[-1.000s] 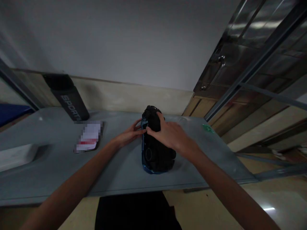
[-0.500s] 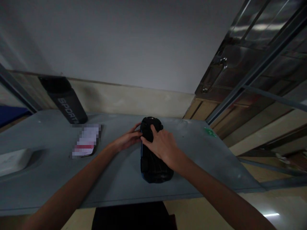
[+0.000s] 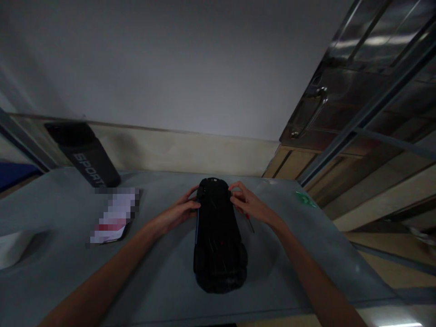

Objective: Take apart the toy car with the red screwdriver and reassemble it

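Note:
A toy car [image 3: 218, 227] lies upside down on the grey table, its black underside and wheels facing up. My left hand [image 3: 180, 210] grips its left side near the far end, thumb on the edge and fingers along the flank. At the opposite side my right hand [image 3: 250, 203] has its fingers closed at the far right wheel. Part of that wheel is hidden by the fingertips. Just below my right hand shows a small screwdriver [image 3: 250, 223] with a red handle and thin shaft, its upper part covered by the hand.
A dark sports bottle [image 3: 90, 159] stands at the back left, with a phone [image 3: 116, 215] in front of it. A white object [image 3: 13, 249] sits at the left edge. A green wrapper-like piece [image 3: 304, 199] lies at the right. The wall [image 3: 190, 154] borders the table's back.
My right hand has moved from the middle of the car's underside to its right side. The screwdriver has come into view. The camera's view has shifted slightly.

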The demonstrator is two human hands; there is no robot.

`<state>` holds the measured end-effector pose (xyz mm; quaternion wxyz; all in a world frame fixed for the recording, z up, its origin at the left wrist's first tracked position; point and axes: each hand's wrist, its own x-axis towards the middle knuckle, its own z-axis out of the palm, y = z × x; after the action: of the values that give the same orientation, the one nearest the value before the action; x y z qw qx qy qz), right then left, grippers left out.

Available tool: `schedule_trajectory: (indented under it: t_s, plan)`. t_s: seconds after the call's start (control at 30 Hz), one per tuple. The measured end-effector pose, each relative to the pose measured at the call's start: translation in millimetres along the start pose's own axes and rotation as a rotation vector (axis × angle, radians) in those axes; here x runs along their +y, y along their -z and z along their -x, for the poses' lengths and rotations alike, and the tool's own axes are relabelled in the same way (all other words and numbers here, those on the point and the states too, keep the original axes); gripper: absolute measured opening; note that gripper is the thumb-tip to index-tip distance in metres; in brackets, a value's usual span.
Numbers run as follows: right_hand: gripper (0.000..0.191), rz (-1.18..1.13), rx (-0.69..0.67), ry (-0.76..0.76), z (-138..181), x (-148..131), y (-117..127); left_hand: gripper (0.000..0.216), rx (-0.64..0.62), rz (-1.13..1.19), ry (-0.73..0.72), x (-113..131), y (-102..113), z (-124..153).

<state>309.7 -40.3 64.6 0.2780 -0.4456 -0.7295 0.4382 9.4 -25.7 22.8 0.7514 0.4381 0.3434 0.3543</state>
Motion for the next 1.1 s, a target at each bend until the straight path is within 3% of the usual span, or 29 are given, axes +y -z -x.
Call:
schedule_trajectory:
  t_s: [0.3,0.57,0.73,0.9,1.1]
  plan:
    - [0.036,-0.13,0.078,0.01,1.7,8.0,-10.9,0.096,0.087,-0.057,0.018,6.3,-4.9,6.1]
    - [0.037,-0.157,0.051,-0.01,6.8,1.6,-4.8,0.09,0.099,-0.106,-0.063,3.2,-7.2,4.4]
    - [0.038,-0.109,-0.118,-0.026,14.8,5.7,9.5,0.09,0.088,-0.129,-0.038,3.9,-4.4,3.3]
    - [0.016,0.037,-0.345,-0.045,25.5,11.5,15.9,0.086,0.072,-0.091,-0.039,2.4,2.1,0.1]
    - [0.006,0.113,-0.35,-0.033,26.4,9.0,7.0,0.084,0.086,-0.099,-0.045,1.2,7.7,-0.9]
